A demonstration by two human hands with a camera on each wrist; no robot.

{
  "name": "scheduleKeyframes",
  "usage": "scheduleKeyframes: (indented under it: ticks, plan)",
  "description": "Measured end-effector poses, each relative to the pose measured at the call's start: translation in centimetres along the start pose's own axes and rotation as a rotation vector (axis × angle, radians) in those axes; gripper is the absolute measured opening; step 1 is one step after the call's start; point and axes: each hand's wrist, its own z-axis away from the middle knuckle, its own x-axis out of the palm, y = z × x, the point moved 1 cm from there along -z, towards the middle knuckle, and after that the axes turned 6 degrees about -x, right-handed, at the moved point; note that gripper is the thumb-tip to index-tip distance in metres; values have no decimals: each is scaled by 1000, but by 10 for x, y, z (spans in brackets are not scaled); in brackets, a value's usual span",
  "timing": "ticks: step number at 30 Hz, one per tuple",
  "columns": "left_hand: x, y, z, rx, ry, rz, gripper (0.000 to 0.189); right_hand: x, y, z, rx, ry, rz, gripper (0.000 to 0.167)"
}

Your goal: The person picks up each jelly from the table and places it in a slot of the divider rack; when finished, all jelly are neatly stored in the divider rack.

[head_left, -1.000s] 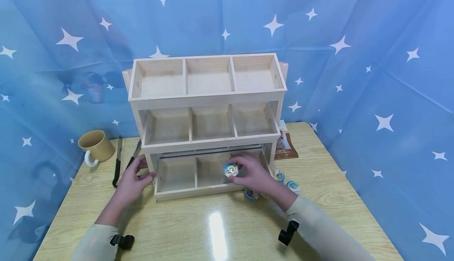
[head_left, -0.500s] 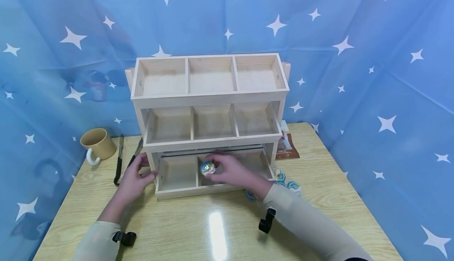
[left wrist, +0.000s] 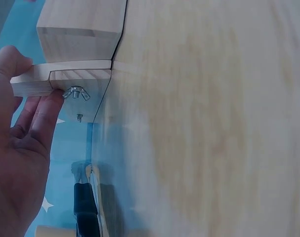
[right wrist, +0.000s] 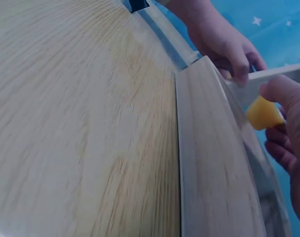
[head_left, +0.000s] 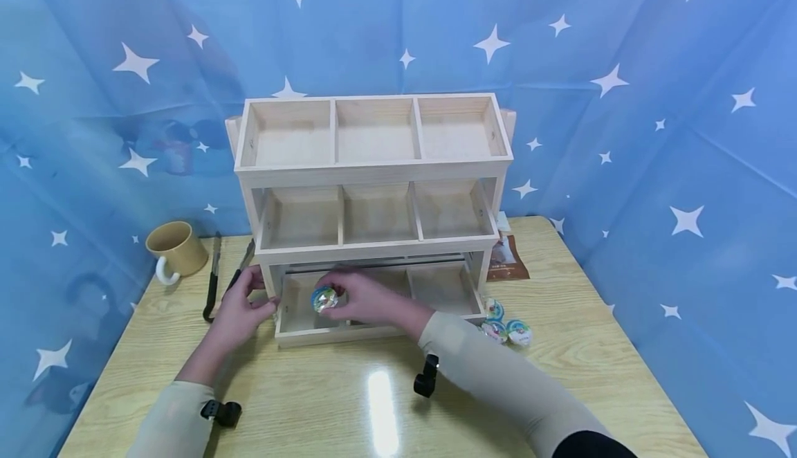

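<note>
A three-tier wooden shelf (head_left: 373, 174) with divided trays stands at the back of the table. My right hand (head_left: 367, 299) pinches a small jelly cup (head_left: 324, 299) over the left compartment of the bottom tray; its printed foil lid faces the head camera. In the right wrist view the jelly cup (right wrist: 264, 113) shows a yellow body between thumb and fingers. My left hand (head_left: 239, 309) grips the shelf's left side near the bottom tray. The left wrist view shows its thumb and fingers around a wooden leg (left wrist: 80, 74) beside a wing nut (left wrist: 75, 92).
Several more jelly cups (head_left: 519, 333) lie to the right of the bottom tray. A brown packet (head_left: 507, 261) lies behind them. On the left are a tan mug (head_left: 177, 249) and black-handled tongs (head_left: 213, 281). A blue starry curtain (head_left: 623, 167) surrounds the wooden table (head_left: 299, 402).
My right hand has carried the jelly cup leftward across the bottom tray, from near its right divider to the left compartment. My left hand keeps its grip on the shelf's side.
</note>
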Motion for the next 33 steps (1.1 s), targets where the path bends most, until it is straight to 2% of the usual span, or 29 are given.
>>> scheduleKeyframes:
  ticks: [7,16,23,33]
  plan:
    - [0,1,0,-8,-1,3,62,17,-2,-24,-7,-77,-30,43]
    - [-1,2,2,-27,-17,-8,62,30,1,-46,49,-84,-10,40]
    - [-1,2,1,-7,-17,8,61,35,0,-56,24,-107,78,35]
    - [-1,1,-1,-14,-15,-2,61,44,4,-60,67,-133,173,35]
